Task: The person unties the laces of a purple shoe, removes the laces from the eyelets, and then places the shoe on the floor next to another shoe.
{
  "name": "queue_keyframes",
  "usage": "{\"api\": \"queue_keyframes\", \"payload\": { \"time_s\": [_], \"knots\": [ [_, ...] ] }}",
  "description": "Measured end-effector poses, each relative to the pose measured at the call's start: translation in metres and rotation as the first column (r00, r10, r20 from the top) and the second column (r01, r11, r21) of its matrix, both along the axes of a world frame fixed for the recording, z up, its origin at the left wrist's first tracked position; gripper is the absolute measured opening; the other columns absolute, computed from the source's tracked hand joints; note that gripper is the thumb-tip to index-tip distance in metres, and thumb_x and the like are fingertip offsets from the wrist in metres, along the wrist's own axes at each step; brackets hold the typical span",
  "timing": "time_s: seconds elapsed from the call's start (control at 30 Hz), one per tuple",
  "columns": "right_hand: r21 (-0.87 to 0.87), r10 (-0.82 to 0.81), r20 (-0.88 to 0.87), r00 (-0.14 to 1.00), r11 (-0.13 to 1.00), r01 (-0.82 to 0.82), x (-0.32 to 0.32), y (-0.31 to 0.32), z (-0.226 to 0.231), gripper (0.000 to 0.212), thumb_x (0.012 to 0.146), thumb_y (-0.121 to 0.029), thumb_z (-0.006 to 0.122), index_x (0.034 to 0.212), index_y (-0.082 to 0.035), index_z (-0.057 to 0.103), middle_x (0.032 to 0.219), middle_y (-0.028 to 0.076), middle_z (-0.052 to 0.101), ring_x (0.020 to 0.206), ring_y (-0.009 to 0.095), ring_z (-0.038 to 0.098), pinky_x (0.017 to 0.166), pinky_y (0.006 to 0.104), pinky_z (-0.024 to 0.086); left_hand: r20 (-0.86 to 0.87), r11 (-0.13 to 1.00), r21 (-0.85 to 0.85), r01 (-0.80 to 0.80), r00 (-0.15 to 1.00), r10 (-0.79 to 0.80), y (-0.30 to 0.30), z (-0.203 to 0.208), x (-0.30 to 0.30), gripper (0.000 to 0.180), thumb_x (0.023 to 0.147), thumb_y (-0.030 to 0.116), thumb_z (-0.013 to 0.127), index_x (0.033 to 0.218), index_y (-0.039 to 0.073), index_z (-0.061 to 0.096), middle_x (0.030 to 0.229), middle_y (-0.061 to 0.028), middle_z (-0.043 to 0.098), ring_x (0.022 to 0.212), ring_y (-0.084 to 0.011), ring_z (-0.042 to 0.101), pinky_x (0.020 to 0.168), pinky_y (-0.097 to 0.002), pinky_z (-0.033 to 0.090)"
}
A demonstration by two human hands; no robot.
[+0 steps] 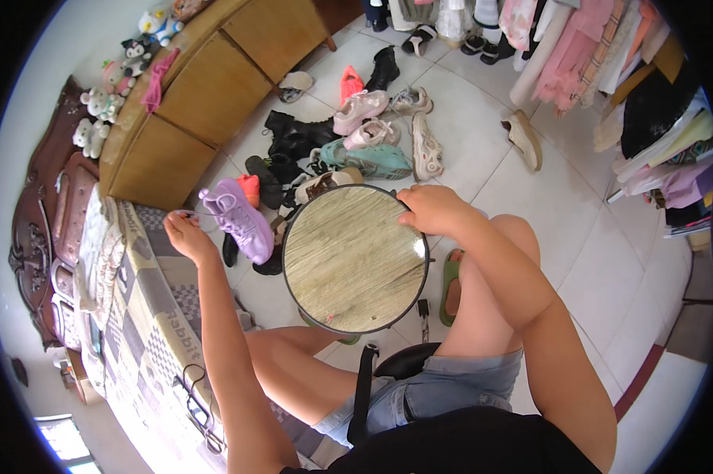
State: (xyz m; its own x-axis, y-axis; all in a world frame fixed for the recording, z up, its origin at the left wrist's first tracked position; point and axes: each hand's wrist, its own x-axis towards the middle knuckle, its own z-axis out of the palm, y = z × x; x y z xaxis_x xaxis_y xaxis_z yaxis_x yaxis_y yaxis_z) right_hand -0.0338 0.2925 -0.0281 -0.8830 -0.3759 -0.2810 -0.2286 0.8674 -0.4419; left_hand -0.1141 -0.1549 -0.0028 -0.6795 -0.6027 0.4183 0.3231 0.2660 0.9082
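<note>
My left hand [184,235] is closed in a pinch on a thin shoelace, which runs to a lavender sneaker [242,225]. The sneaker is tilted, its toe toward me, above the shoes left of the round table. Between my legs stands the small round table [355,261], with a pale wood-grain top and dark rim. My right hand [435,210] is closed over the far right part of that rim, fingertips on the top. The underside of the grip is hidden.
Beyond the table lies a pile of shoes, with black boots [293,136] and a mint sneaker [372,160]. A patterned bed [159,300] runs along my left, below a wooden cabinet [206,87]. Clothes [577,63] hang at the far right. A beige shoe [524,140] lies apart.
</note>
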Motion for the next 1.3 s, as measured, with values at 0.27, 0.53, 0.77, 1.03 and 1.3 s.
{"api": "queue_keyframes", "payload": {
  "time_s": [0.27, 0.53, 0.77, 1.03, 1.3],
  "knots": [
    [-0.109, -0.019, -0.157, 0.987, 0.994, 0.002, 0.017, -0.001, 0.003, 0.042, 0.088, -0.032, 0.066, 0.121, -0.007, 0.057, 0.116, 0.014, 0.06, 0.106, 0.033, 0.062, 0.085, 0.045, 0.051, -0.294, 0.973, -0.062, 0.221, 0.928, -0.23, 0.119, 0.163, 0.088, 0.033, 0.106, 0.032, 0.044, 0.081, 0.01, 0.046, 0.062, 0.0027, 0.036, 0.054, -0.0082, 0.033, 0.061, -0.0258, 0.043],
    [-0.313, 0.012, -0.278, 0.961, 0.944, -0.102, 0.045, -0.024, 0.007, 0.048, 0.087, -0.022, 0.065, 0.131, -0.008, 0.051, 0.122, 0.015, 0.055, 0.109, 0.034, 0.06, 0.086, 0.0436, 0.051, -0.258, 0.895, 0.161, 0.416, 0.893, -0.369, 0.171, 0.116, 0.134, 0.03, 0.105, 0.032, 0.045, 0.087, 0.009, 0.051, 0.062, 0.0008, 0.044, 0.051, -0.0067, 0.034, 0.05, -0.0224, 0.035],
    [-0.281, 0.047, -0.306, 0.951, 0.95, -0.138, 0.045, -0.015, 0.002, 0.036, 0.085, -0.015, 0.065, 0.12, -0.006, 0.061, 0.118, 0.014, 0.056, 0.106, 0.033, 0.06, 0.084, 0.0438, 0.052, 0.099, 0.79, 0.109, 0.603, 0.784, -0.613, 0.187, 0.064, 0.153, 0.03, 0.106, 0.033, 0.044, 0.095, 0.007, 0.055, 0.062, 0.004, 0.039, 0.056, -0.0054, 0.041, 0.056, -0.0212, 0.038],
    [-0.509, -0.065, -0.524, 0.85, 0.823, -0.251, 0.053, -0.021, 0.037, 0.012, 0.081, -0.016, 0.069, 0.089, -0.007, 0.068, 0.095, 0.006, 0.059, 0.089, 0.026, 0.062, 0.072, 0.0385, 0.051, 0.116, 0.669, -0.708, 0.225, 0.972, -0.204, 0.172, 0.052, 0.177, 0.035, 0.086, 0.008, 0.069, 0.118, 0.005, 0.055, 0.113, -0.0088, 0.053, 0.104, -0.0215, 0.055, 0.082, -0.0333, 0.049],
    [-0.463, 0.268, -0.55, 0.791, 0.691, -0.555, 0.075, -0.039, 0.053, 0.02, 0.074, -0.027, 0.076, 0.082, -0.01, 0.069, 0.091, 0.004, 0.058, 0.093, 0.024, 0.057, 0.077, 0.0386, 0.047, 0.522, 0.244, -0.708, 0.663, 0.723, -0.453, 0.195, 0.045, 0.199, 0.024, 0.069, 0.005, 0.076, 0.091, 0.006, 0.068, 0.103, -0.0091, 0.058, 0.104, -0.0322, 0.051, 0.091, -0.0423, 0.041]
  ]
}}
